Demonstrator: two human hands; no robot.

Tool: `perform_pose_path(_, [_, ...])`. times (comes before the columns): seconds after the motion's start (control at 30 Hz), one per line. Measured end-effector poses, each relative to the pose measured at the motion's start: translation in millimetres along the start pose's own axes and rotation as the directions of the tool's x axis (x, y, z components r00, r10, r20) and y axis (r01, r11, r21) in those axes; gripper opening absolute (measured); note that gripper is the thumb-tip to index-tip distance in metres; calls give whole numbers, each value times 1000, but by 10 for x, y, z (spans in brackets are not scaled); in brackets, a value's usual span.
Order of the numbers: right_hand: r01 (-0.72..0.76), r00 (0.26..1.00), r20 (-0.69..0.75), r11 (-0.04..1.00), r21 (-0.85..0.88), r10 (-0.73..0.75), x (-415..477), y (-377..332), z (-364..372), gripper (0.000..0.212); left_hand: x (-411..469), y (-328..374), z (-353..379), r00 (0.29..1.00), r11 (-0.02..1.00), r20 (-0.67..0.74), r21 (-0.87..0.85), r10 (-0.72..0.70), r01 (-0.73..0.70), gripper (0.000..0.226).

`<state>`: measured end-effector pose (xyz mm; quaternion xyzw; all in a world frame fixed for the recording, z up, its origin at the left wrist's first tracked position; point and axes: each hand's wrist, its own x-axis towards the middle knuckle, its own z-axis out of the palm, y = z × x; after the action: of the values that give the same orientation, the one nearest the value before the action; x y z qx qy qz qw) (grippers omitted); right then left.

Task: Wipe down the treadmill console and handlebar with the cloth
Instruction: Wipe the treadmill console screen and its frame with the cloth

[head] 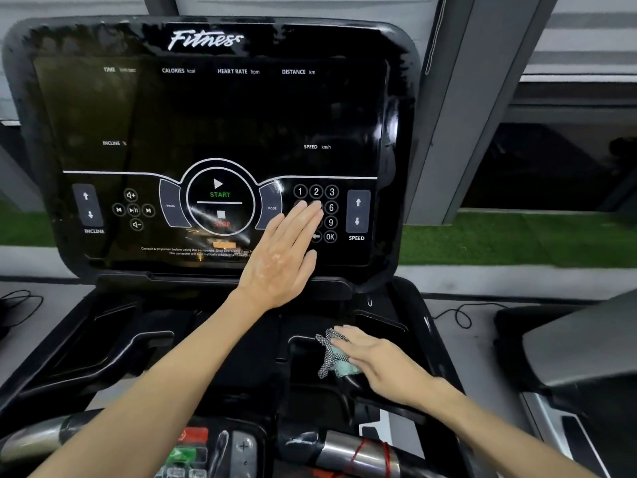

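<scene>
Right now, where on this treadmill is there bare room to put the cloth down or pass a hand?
Free: the black left tray recess, bordered by the glossy black console above and the silver handlebar below. Crowded: the right recess, where the right hand presses the green-and-checked cloth; the left hand covers the number keypad.

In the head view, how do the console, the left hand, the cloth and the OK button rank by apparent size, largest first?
1. console
2. left hand
3. cloth, partly hidden under the right hand, so its full size is unsure
4. OK button
</scene>
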<state>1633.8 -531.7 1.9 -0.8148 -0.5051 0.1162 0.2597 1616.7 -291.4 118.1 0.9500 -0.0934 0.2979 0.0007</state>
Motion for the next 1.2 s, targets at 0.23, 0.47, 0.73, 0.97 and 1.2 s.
perform_pose_path(0.23, [62, 993, -94, 997, -52, -67, 384, -141, 7, 43, 67, 250, 96, 1000, 998, 0, 49, -31, 31, 59])
perform_pose_path(0.47, [20, 1000, -22, 992, 128, -17, -235, 36, 82, 48, 68, 266, 116, 998, 995, 5, 75, -59, 58, 61])
perform_pose_path(0.73, [51, 997, -47, 998, -42, -53, 184, -85, 33, 50, 64, 286, 88, 998, 995, 10, 73, -63, 62, 61])
perform_pose_path(0.97, [62, 998, 32, 997, -52, -61, -365, -40, 51, 50, 61, 293, 83, 999, 996, -5, 76, -54, 55, 60])
perform_pose_path(1.2, [89, 996, 25, 987, -136, -86, -256, -83, 118, 70, 67, 294, 88, 999, 996, -3, 76, -51, 51, 61])
